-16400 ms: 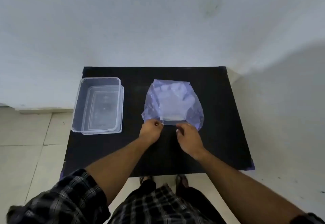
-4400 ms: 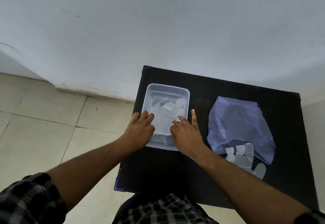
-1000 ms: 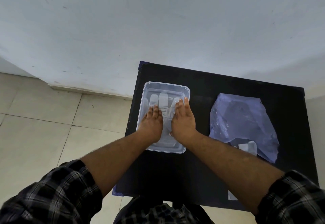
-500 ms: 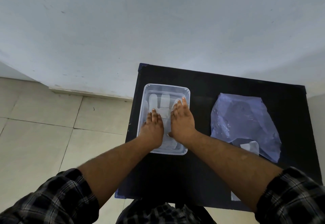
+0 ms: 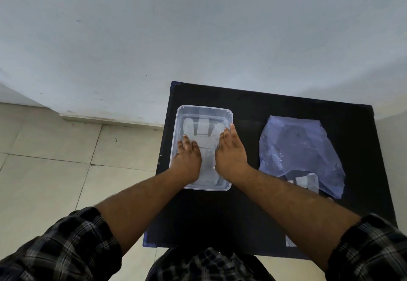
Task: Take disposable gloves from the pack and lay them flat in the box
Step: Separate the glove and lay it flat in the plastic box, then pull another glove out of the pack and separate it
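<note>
Our left hand (image 5: 187,159) and right hand (image 5: 231,155) press flat, fingers spread, on a glove (image 5: 203,133) in the box (image 5: 179,113). The pack (image 5: 301,155) lies beside it on the black table (image 5: 248,102), near a white wall (image 5: 198,27).

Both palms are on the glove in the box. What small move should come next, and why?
Probably lift both hands away. The glove already lies spread in the box under the left hand and right hand, while more gloves poke from the pack.

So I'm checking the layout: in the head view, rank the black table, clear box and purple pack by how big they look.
1. Black table
2. Purple pack and clear box: too alike in apparent size to rank, and both hands cover part of the box.
</note>
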